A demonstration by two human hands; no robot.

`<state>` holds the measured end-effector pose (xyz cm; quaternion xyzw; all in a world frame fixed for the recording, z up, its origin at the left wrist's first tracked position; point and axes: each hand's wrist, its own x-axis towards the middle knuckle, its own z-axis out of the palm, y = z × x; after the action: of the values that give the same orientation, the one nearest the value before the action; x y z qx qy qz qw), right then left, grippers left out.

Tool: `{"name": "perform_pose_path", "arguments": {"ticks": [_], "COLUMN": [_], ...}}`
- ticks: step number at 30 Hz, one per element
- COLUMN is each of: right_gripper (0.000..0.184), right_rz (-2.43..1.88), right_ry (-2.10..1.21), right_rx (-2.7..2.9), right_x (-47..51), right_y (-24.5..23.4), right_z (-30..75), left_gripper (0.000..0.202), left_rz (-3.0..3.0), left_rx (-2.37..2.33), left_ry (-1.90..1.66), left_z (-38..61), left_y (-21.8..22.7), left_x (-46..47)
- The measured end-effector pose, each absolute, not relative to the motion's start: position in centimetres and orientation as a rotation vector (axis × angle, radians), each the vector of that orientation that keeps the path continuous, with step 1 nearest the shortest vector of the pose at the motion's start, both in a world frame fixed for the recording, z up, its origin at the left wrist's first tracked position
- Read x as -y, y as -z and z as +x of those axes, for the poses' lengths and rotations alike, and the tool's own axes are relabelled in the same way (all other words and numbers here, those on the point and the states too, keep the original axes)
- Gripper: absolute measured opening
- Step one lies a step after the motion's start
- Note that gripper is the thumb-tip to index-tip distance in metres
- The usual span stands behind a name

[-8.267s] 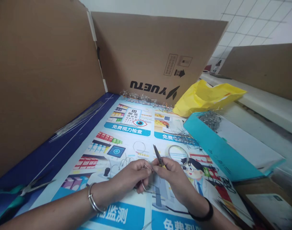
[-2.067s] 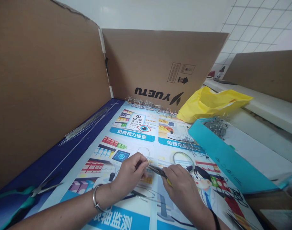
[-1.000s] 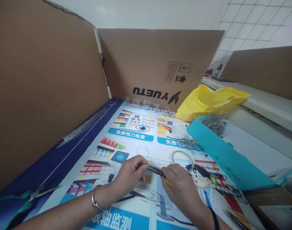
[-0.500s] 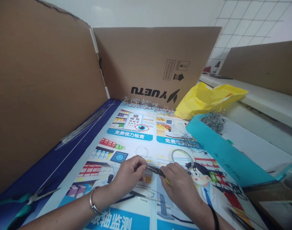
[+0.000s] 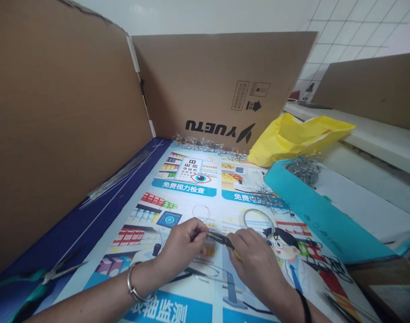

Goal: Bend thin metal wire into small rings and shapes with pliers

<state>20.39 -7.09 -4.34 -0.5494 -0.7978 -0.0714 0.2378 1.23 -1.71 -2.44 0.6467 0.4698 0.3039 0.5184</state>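
Note:
My right hand (image 5: 255, 260) is closed round a pair of pliers (image 5: 220, 237) with dark jaws and a yellow handle. The jaws point left and reach the fingertips of my left hand (image 5: 186, 240). Thumb and fingers of that hand are pinched together on something too small to make out. Just beyond them a thin ring-like line (image 5: 200, 206) shows over the poster (image 5: 178, 211). A coil of wire (image 5: 258, 220) lies on the poster beyond my right hand.
Green-handled cutters (image 5: 45, 280) lie open at lower left. Straight wires (image 5: 115, 179) run along the left cardboard wall (image 5: 63, 112). At right stand a teal box (image 5: 322, 220) with tangled wire (image 5: 304, 170) and a yellow bag (image 5: 292, 139). Black loops (image 5: 334, 267) and tweezers (image 5: 337, 305) lie lower right.
The view has shifted slightly, so the surroundings sit a little further right. Both hands and the pliers keep nearly the same pose.

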Motion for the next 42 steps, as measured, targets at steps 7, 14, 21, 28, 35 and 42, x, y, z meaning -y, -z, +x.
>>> {"name": "perform_pose_path", "arguments": {"ticks": [7,14,21,28,35,42], "right_gripper": [0.015,0.017,0.014,0.014,0.013,0.013], "right_rz": [-1.507,-1.508,-1.521,-1.523,-1.517,-1.536], "right_ry": [0.257,0.257,0.257,0.201,0.175,0.131], "right_rx": [2.207,2.224,2.231,2.219,2.220,2.211], "right_x": [7.10,7.19,7.14,7.09,7.12,7.13], "right_y": [4.24,4.12,4.33,4.18,4.11,4.17], "right_z": [20.26,20.29,20.37,20.49,20.58,20.61], "left_gripper": [0.004,0.002,0.003,0.004,0.006,0.007], "left_rz": [1.531,1.517,1.500,1.536,1.585,1.543], "left_rx": [-1.126,-1.142,-1.137,-1.108,-1.092,-1.048], "left_ry": [-0.739,-0.729,-0.748,-0.728,-0.724,-0.723], "left_z": [1.16,1.23,1.18,1.02,0.89,0.83], "left_y": [2.62,2.54,2.45,2.71,2.83,2.83], "left_x": [1.70,1.69,1.80,1.61,1.52,1.41]}}
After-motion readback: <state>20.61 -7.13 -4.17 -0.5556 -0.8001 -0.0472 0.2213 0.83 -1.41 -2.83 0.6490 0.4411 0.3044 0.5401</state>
